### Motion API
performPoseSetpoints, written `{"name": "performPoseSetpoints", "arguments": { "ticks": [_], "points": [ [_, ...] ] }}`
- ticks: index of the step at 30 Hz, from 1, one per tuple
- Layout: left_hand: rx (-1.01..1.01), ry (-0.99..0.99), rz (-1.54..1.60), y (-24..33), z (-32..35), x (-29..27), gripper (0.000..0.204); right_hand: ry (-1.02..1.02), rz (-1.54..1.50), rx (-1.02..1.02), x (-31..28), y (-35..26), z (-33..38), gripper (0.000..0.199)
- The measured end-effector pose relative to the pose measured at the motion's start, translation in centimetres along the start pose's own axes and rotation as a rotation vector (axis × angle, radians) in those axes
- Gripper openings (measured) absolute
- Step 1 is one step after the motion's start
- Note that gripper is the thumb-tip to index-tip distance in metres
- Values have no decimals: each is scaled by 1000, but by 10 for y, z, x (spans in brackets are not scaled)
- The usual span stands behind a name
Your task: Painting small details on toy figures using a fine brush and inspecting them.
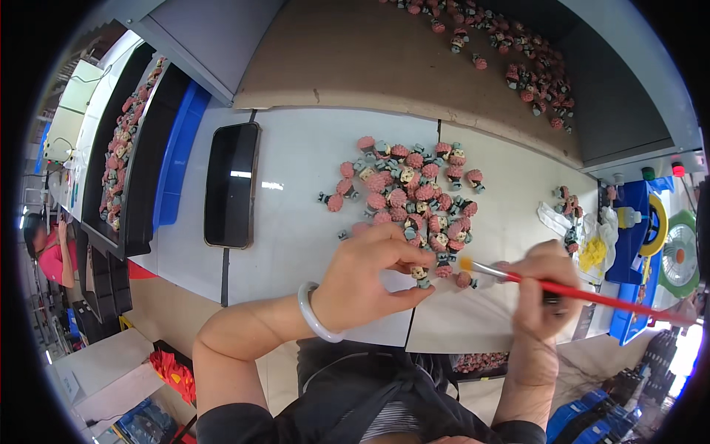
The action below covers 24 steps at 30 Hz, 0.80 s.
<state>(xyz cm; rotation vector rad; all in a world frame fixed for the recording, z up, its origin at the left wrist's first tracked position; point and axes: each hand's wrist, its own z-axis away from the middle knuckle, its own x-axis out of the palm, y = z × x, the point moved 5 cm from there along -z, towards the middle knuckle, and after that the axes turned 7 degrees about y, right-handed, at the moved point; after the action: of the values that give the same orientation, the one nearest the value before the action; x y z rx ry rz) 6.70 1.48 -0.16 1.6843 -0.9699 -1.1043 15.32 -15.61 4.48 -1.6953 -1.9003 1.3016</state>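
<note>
My left hand (362, 275) pinches a small figurine (420, 276) between thumb and fingers; its pale face and grey-green lower part show, the rest is covered by the fingers. In my right hand (546, 290) is a paintbrush (610, 300) with a red handle, a silver ferrule and yellowish bristles. Its tip points left, a short way right of the held figurine and apart from it. Just beyond my left hand, a loose pile of figurines (397, 197) with bumpy pink tops and grey-green and black parts lies on the white table (296, 185).
A dark phone (231, 185) lies left of the pile, beside a blue bin (180, 155) and a black tray (148, 185) of figurines. More figurines (529, 81) fill the far shelf. At right are yellow-stained tissue (594, 253), a blue holder (627, 233) and a green fan (679, 255).
</note>
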Motion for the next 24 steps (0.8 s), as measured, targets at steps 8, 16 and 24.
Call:
{"name": "performPoseSetpoints", "arguments": {
  "ticks": [8, 16, 24],
  "points": [
    [-30, -41, 179, 1, 1, 0, 36, 27, 76, 181, -1, 0, -5, 19],
    [-278, -168, 585, -11, -1, 5, 41, -10, 32, 52, -10, 0, -11, 13],
    [-323, -210, 759, -8, -1, 10, 42, -2, -65, 126, -14, -11, -6, 9]
  ]
}}
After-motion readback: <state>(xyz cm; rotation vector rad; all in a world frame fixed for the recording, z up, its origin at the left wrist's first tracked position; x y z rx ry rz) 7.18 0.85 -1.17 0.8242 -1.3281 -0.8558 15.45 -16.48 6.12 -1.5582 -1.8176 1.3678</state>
